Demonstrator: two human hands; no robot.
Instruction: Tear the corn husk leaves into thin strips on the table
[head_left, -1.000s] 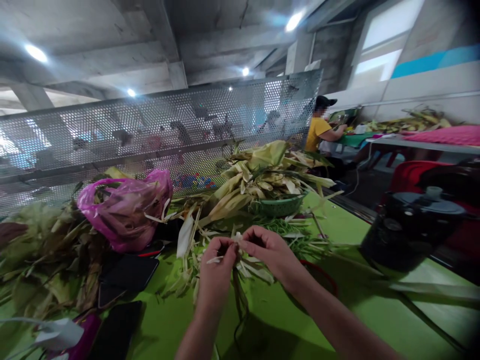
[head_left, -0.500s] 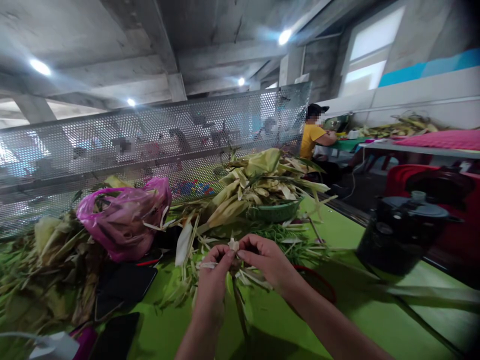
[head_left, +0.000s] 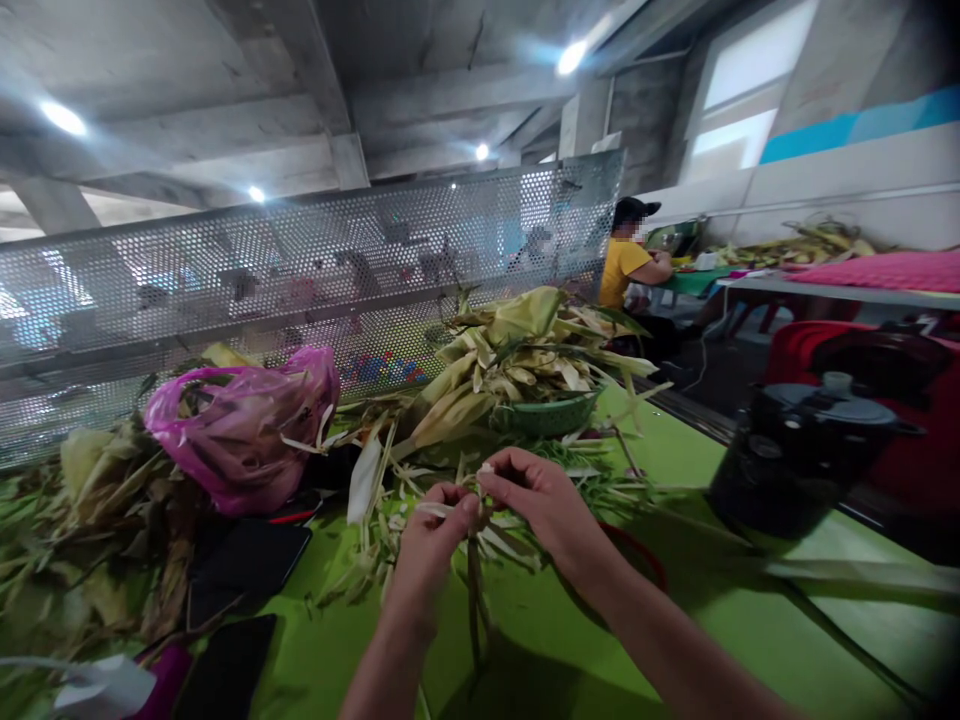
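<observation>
My left hand [head_left: 433, 540] is closed in a pinch around a bundle of corn husk strips [head_left: 474, 595], whose narrow ends hang down below the fingers. A pale strip also sticks out at the left of this hand. Just to the right and slightly higher, my right hand [head_left: 541, 510] pinches a small pale tip of corn husk [head_left: 486, 470] between thumb and fingertips. Whether the two held parts are joined is too small to make out. Loose husk shreds [head_left: 367, 560] lie on the green table [head_left: 315, 670] around and behind my hands.
Dried husks heap over a green basket [head_left: 551, 415]. Left are a pink plastic bag [head_left: 247, 430], more husks [head_left: 90, 540], a dark phone [head_left: 229, 670] and a white charger [head_left: 109, 688]. A black pot-like container [head_left: 802, 465] stands right. Beyond, a person in yellow [head_left: 621, 270] sits near a perforated screen [head_left: 375, 240].
My hands have moved a little apart at the fingertips. The right fingers have risen slightly with the pale tip, while the left hand still pinches the strips. The view has shifted slightly.
</observation>
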